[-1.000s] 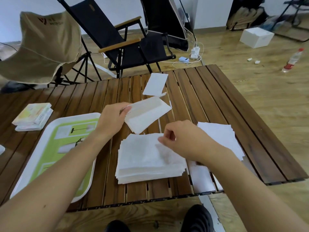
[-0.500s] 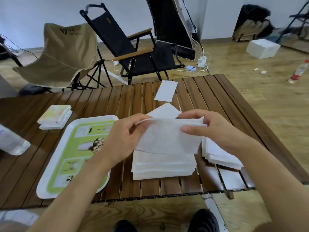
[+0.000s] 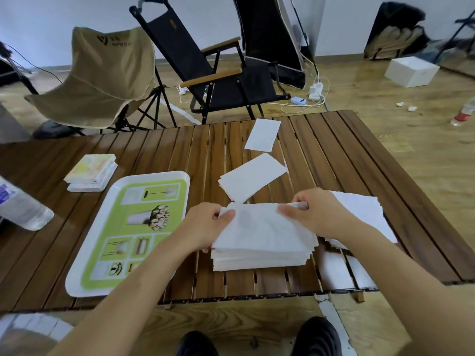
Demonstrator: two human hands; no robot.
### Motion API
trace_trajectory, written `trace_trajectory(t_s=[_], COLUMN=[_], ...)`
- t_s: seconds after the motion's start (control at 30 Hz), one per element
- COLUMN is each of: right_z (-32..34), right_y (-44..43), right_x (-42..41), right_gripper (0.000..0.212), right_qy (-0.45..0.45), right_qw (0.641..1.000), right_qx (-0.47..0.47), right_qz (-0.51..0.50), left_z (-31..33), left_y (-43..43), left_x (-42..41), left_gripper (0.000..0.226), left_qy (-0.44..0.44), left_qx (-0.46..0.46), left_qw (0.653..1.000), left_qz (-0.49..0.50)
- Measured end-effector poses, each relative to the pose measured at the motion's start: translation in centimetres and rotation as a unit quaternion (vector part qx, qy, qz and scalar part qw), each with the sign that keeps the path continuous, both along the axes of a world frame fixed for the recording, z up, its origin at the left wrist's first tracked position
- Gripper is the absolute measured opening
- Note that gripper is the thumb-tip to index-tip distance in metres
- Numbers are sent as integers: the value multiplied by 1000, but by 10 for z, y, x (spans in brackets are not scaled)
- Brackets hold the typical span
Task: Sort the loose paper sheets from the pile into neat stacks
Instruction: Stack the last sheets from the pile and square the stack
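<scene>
Live: left hand [image 3: 205,224] and right hand [image 3: 316,214], fingers curled, each pinching a far corner of one thin, crinkly white sheet [image 3: 262,227] | sheet sits atop the thick square pile [image 3: 257,262] just right of the tray [image 3: 77,286] | done: two flat rectangles [image 3: 253,177] beyond the tray's far corner | left: most of it, I'd judge.

Makeshift room — folding camp chairs [image 3: 221,73]

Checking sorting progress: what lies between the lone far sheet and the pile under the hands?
Head view: a small angled stack of sheets lies between the far sheet and the pile.
</scene>
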State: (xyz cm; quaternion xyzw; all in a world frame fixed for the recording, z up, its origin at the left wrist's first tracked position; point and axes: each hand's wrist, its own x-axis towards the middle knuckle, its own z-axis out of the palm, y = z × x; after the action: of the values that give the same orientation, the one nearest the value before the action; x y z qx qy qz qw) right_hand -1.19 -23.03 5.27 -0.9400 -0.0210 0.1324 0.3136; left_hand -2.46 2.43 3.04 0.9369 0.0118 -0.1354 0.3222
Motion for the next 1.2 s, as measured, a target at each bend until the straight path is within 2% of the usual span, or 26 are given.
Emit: trace_trajectory(t_s=[0.17,0.27,0.33,0.37,0.53,0.63,0.73,0.77,0.83,0.9,0.93,1.0,1.07,1.13,1.2], right_z=[-4,7,14,15,0,1,6,8,11,14,15,17,17,16,15], right_y=[1,-1,7,13,27,19,9,4,-5,-12,-15,-19,-22,-25,-28], right_x=[-4,-10,-13,-15,-17,-15,-13,-13,-10,-6,-5,-4,-4,-5,-5], right_gripper=[38,38,37,33,27,24,19,17,11,8,11,17,22,25,28], right_qy=[26,-49,-98,-98,25,33,49,52,52,52,50,46,46,48,53], right_qw=[996,984,980,983,982,984,978,977,977,980,982,985,988,989,989], right_qx=[-80,-171,-173,-157,-167,-156,-184,-192,-196,-184,-177,-161,-141,-135,-133], right_qz=[8,-8,-1,8,81,84,85,81,69,56,49,38,32,35,40], left_z=[-2,9,15,16,7,7,19,25,34,34,30,15,-2,-15,-21], left_y=[2,-4,-18,-24,-26,-15,-5,-3,-3,-10,-16,-25,-29,-27,-24], left_x=[-1,-10,-15,-17,-15,-12,-11,-8,8,35,51,79,97,105,109], left_gripper=[49,31,28,30,39,39,39,37,28,20,19,34,50,49,35], left_qy=[-27,-153,-197,-186,-32,17,65,51,-51,-171,-198,-166,-106,-114,-155], left_qx=[78,240,224,201,163,149,189,217,260,235,208,178,189,218,226], left_qw=[997,959,955,962,983,985,976,971,963,957,957,964,963,953,944], left_qz=[13,13,0,-9,-83,-86,-89,-82,-42,-19,-36,-108,-159,-180,-183])
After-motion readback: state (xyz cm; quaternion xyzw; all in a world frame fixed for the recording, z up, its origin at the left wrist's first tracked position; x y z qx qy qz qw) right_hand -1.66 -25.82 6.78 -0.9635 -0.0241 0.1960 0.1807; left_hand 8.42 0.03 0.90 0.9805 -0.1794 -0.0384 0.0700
